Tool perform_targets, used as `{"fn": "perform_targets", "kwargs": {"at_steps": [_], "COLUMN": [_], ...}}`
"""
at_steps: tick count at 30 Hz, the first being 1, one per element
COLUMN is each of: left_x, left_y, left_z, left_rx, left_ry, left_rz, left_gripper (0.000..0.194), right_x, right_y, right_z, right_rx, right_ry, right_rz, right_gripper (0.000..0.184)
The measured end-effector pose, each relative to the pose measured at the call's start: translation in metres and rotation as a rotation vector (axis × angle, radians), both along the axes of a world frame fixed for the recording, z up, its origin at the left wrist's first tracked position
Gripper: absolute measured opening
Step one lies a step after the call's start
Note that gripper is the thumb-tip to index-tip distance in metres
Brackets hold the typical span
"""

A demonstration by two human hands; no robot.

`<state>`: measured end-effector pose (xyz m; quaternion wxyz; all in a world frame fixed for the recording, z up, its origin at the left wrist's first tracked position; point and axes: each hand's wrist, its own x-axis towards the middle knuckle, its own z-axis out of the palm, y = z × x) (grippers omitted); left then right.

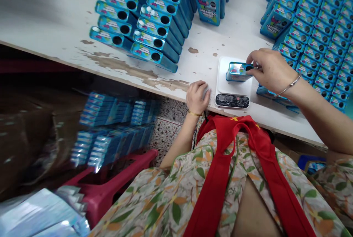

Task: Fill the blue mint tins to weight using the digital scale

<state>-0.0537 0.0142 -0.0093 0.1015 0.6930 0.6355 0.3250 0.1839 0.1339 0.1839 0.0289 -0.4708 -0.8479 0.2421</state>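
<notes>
A white digital kitchen scale (222,82) with a lit display stands near the table's front edge. On it rests a blue candy tin (237,71), its top with a dark round hole facing up. My right hand (271,68) has thumb and forefinger closed about the tin's right end, beside the hole. Something small and whitish shows between these fingers, too small to name. Left of the scale, my left hand (197,97) lies curled on the table edge. Its fingers are bent inward, and a pale bit shows by the thumb; what it holds is mostly hidden.
Rows of blue tins (156,31) stand at the left, several with white pieces on top. One tin (208,3) fronts another row. Many more tins (317,49) fill the right side. Below the worn white table (116,62), stacked blue boxes (110,145) sit by a red stool (107,189).
</notes>
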Motion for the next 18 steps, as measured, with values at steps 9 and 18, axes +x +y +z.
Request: {"fn": "perform_targets", "kwargs": {"at_steps": [9,18], "left_x": [0.000,0.001], "left_y": [0.000,0.000], "left_z": [0.001,0.002], "left_rx": [-0.018,-0.052], "left_ry": [-0.009,-0.023], "left_rz": [0.006,0.012], "left_gripper": [0.025,0.026], "right_x": [-0.007,-0.012], "right_y": [-0.002,-0.005], "right_z": [0.009,0.015], "right_rx": [0.046,-0.025], "right_ry": [-0.057,-0.038], "right_rz": [0.057,-0.014], "right_gripper": [0.021,0.027]}}
